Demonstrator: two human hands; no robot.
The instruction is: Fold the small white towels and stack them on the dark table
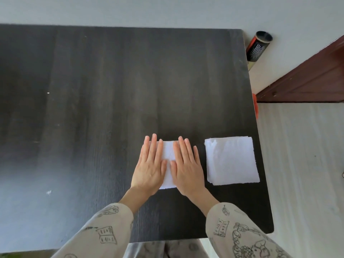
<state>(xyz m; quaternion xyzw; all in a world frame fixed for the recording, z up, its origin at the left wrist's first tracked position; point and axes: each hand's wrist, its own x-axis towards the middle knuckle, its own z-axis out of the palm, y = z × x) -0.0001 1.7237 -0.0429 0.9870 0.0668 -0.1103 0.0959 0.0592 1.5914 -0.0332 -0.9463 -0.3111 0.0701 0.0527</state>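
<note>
1. Desk (111, 90): dark; its left part is kept bare, work is confined to the near right.
2. Left hand (150, 164): laid flat on the towel (168, 155), fingers straight, nothing gripped; the fold is probably being pressed flat.
3. Right hand (188, 168): likewise flat, fingers released, the towel's right side pinned.
4. Stack (231, 160): squared white towels near the right edge, just beside the hands, apparently for short transfers.

Tube (257, 47) label: white print, too blurred.
</note>
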